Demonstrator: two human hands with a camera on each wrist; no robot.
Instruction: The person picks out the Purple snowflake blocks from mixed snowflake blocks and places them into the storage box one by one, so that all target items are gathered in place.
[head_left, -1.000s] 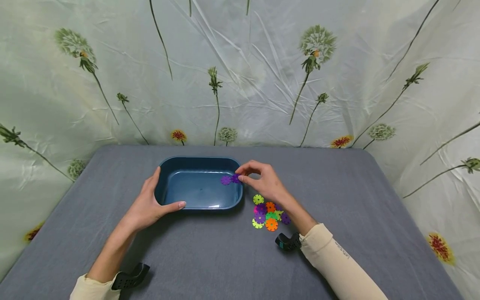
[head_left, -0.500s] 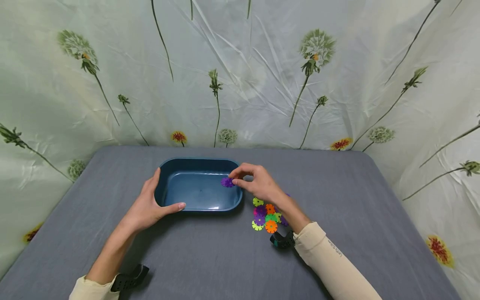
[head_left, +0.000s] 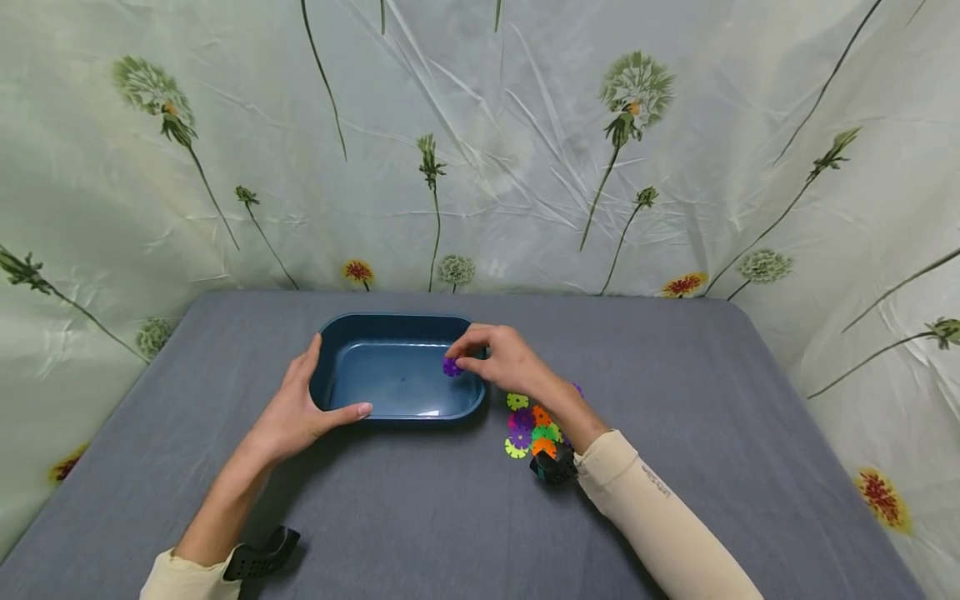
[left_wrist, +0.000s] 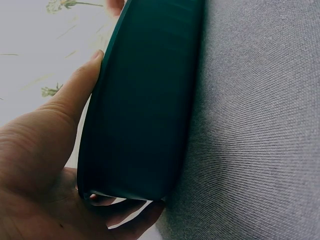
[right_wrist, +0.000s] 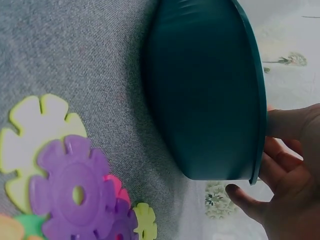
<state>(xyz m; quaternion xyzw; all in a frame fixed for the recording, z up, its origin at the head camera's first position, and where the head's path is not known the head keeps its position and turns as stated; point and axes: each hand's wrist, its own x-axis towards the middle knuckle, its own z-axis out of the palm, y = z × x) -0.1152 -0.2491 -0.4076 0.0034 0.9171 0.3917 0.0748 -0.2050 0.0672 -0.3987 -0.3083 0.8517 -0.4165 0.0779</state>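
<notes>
A dark blue plastic tub point(head_left: 397, 379) with rounded corners stands on the cloth-covered table. My left hand point(head_left: 296, 414) holds its left end, thumb along the near side and fingers round the end; the left wrist view shows the thumb point(left_wrist: 75, 90) against the rim. Over the tub's right end, my right hand point(head_left: 501, 358) pinches a purple notched snowflake disc point(head_left: 451, 367). In the right wrist view the tub wall hides that disc and the fingertips. A pile of snowflake discs point(head_left: 521, 419), in purple, orange, green, yellow and pink, lies just right of the tub.
Grey cloth point(head_left: 420, 517) covers the table, and a pale curtain point(head_left: 510, 167) printed with dandelions hangs behind its far edge. My right forearm point(head_left: 573, 412) passes over part of the disc pile. Black straps point(head_left: 262, 554) with cameras sit on both wrists.
My right hand has moved left, further over the tub, with the purple disc. Its forearm now covers more of the pile. The left hand and the tub have stayed in place.
</notes>
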